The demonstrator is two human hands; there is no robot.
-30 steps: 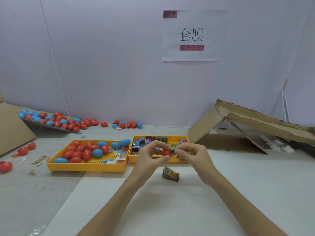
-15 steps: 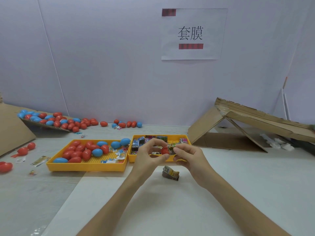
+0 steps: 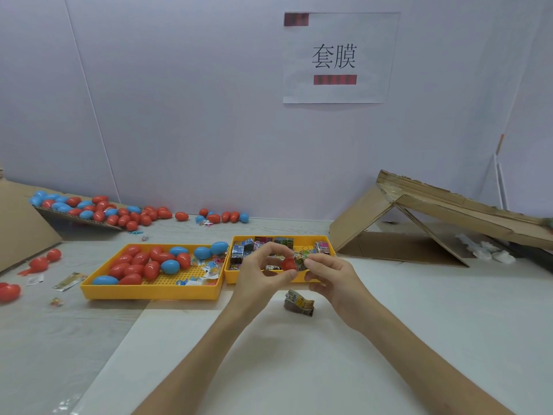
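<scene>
Above the white table, my left hand (image 3: 259, 275) pinches a red plastic egg (image 3: 288, 263) between thumb and fingers. My right hand (image 3: 330, 275) holds a printed film sleeve (image 3: 301, 260) that sits over the egg's right end. A small stack of flat printed sleeves (image 3: 298, 302) lies on the table just below my hands. Behind them stands a yellow tray (image 3: 326, 239) with more printed sleeves. To its left a larger yellow tray (image 3: 149, 290) holds several red and blue eggs.
A cardboard ramp (image 3: 68, 218) at the back left carries many red and blue eggs; loose eggs (image 3: 223, 217) lie along the wall. Stray red eggs (image 3: 42, 262) and wrappers (image 3: 68, 281) lie far left. A folded cardboard shelter (image 3: 449, 211) stands at the right.
Both hands stay together over the same spot. The sleeve has slid a little further over the red egg, and my fingers have shifted slightly around it.
</scene>
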